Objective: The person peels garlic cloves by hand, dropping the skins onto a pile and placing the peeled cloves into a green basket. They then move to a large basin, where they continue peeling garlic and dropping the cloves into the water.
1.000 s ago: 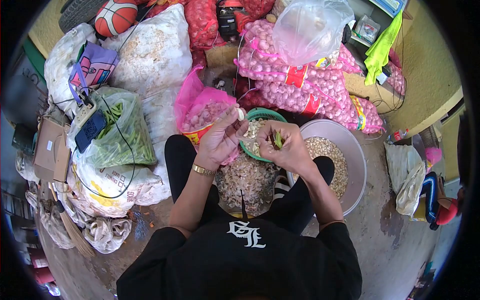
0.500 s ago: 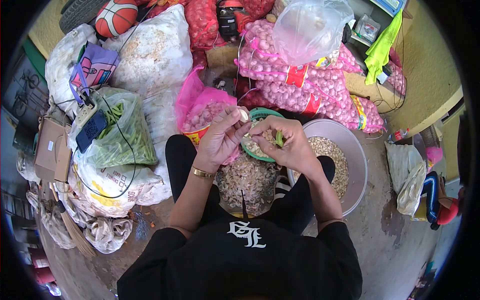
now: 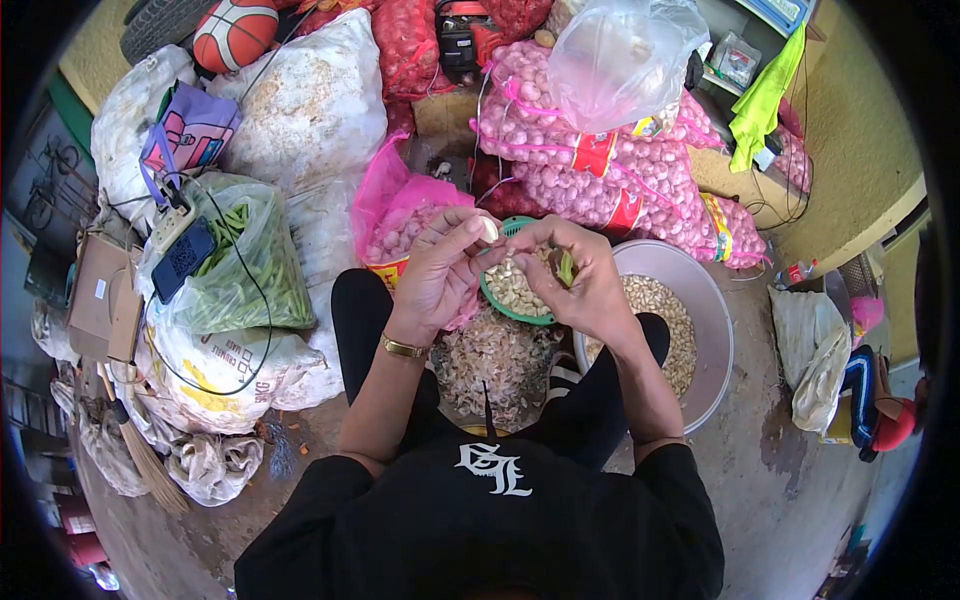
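Nearest: black shirt (image 3: pixel 490 520) of the seated person, with white lettering on the chest, and black trouser legs bent to either side.

Between the legs: husk heap (image 3: pixel 495 360), pale papery skins lying on the floor.

Left hand (image 3: pixel 440 275), gold bracelet (image 3: pixel 405 347) at the wrist. Thumb and forefinger pinch a clove (image 3: pixel 488 229), which is white and held up above the far rim of the basket.

Right hand (image 3: pixel 588 285): fingers curled tight around a small green item (image 3: pixel 566 268), kind not discernible. Its fingertips touch those of the left hand just beside the clove.

Under both hands: green basket (image 3: pixel 520 229), round and part-filled with cloves.

To the right, touching the right knee: grey basin (image 3: pixel 705 345), holding a layer of pale cloves.

To the left: clear bag of green beans (image 3: pixel 245 265), with a phone (image 3: pixel 182 260) on a cable lying against it. A broom (image 3: pixel 140 450) lies lower left.

Beyond the basket: pink bag (image 3: pixel 385 200), open, bulbs inside.

Farther: mesh garlic sacks (image 3: pixel 600 170), stacked, with a clear plastic bag (image 3: pixel 620 60) on top.

Far left: white sack (image 3: pixel 310 100), with a basketball (image 3: pixel 235 30) at the upper edge.
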`<action>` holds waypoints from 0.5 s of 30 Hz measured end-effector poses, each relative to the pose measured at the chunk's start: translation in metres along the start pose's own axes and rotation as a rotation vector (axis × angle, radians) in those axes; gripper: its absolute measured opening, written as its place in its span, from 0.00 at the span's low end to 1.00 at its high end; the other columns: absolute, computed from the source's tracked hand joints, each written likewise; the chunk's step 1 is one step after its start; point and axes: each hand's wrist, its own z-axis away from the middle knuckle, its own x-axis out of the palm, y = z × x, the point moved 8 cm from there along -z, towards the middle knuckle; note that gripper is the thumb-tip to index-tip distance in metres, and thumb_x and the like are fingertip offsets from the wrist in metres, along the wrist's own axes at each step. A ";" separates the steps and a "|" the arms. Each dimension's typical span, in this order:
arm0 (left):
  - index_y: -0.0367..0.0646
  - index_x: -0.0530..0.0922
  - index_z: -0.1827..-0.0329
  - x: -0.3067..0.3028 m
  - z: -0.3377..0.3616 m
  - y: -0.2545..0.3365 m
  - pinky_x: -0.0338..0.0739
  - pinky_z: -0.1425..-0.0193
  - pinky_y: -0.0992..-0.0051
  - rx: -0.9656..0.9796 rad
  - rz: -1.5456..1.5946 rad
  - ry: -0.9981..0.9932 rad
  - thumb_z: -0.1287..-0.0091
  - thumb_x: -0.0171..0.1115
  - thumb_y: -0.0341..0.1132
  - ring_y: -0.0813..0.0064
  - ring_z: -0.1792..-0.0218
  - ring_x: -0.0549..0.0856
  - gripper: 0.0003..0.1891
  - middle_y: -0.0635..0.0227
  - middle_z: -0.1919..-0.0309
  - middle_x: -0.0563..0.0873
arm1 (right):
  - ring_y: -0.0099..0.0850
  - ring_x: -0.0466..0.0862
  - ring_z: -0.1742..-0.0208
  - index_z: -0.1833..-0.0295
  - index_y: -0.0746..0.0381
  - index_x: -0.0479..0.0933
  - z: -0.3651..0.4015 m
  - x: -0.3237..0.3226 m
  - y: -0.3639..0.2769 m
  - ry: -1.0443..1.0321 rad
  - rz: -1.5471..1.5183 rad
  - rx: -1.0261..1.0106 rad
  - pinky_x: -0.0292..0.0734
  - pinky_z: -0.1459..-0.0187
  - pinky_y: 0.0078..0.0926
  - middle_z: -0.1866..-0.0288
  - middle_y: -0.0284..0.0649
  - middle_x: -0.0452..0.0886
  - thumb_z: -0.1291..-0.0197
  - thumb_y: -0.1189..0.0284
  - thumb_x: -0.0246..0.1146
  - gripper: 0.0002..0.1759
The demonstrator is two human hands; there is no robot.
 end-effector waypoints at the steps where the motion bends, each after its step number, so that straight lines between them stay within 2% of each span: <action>1: 0.38 0.77 0.52 0.001 0.000 -0.001 0.85 0.46 0.70 0.001 0.000 -0.001 0.28 0.57 0.28 0.72 0.54 0.86 0.06 0.61 0.56 0.85 | 0.21 0.76 0.71 0.63 0.67 0.80 -0.001 -0.003 0.005 0.036 0.031 0.023 0.69 0.68 0.19 0.71 0.38 0.79 0.45 0.81 0.66 0.04; 6: 0.39 0.79 0.52 0.003 0.001 -0.001 0.84 0.45 0.69 0.037 -0.062 -0.012 0.30 0.59 0.27 0.73 0.53 0.85 0.06 0.63 0.56 0.85 | 0.17 0.70 0.74 0.62 0.67 0.83 -0.004 -0.006 0.008 0.106 0.050 0.019 0.65 0.72 0.19 0.73 0.36 0.78 0.46 0.80 0.67 0.05; 8: 0.39 0.79 0.53 0.002 0.002 -0.001 0.84 0.45 0.69 0.047 -0.060 0.003 0.30 0.59 0.26 0.73 0.53 0.85 0.06 0.64 0.56 0.85 | 0.18 0.77 0.67 0.61 0.68 0.83 -0.004 -0.004 0.009 0.057 0.095 0.050 0.72 0.64 0.17 0.67 0.35 0.83 0.43 0.82 0.64 0.05; 15: 0.39 0.79 0.54 0.008 0.004 0.003 0.85 0.49 0.71 0.125 -0.124 0.092 0.33 0.62 0.26 0.74 0.55 0.86 0.07 0.64 0.58 0.86 | 0.17 0.78 0.68 0.64 0.69 0.82 -0.004 -0.005 0.012 0.093 0.106 0.031 0.74 0.65 0.18 0.69 0.35 0.83 0.45 0.82 0.65 0.03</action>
